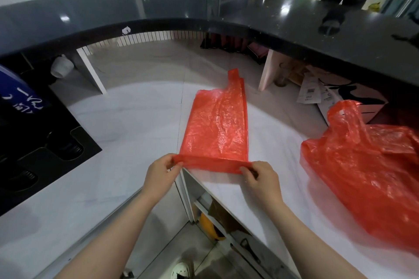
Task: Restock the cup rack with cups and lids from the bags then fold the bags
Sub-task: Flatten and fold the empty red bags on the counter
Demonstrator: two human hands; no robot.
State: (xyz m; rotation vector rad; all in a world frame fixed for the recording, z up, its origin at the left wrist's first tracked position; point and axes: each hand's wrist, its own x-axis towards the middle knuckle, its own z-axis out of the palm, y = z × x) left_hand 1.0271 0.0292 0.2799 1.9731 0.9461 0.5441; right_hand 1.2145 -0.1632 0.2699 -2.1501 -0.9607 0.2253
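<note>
A flattened red plastic bag [215, 124] lies lengthwise on the white counter [136, 120], handles pointing away from me. Its near end is turned over into a narrow folded strip. My left hand [162, 173] pinches the strip's left corner and my right hand [260, 179] pinches its right corner. A second red bag [367, 165] sits crumpled and loose on the counter to the right, apart from both hands. The black cup rack [40, 154] with round openings stands at the left edge; its contents are too dark to make out.
A raised black countertop [226, 11] curves across the back. Under it sit papers and a box [328, 95] at right and a white cup [62, 67] at left. A person stands beyond the counter at top right. Open shelves lie below the counter's edge.
</note>
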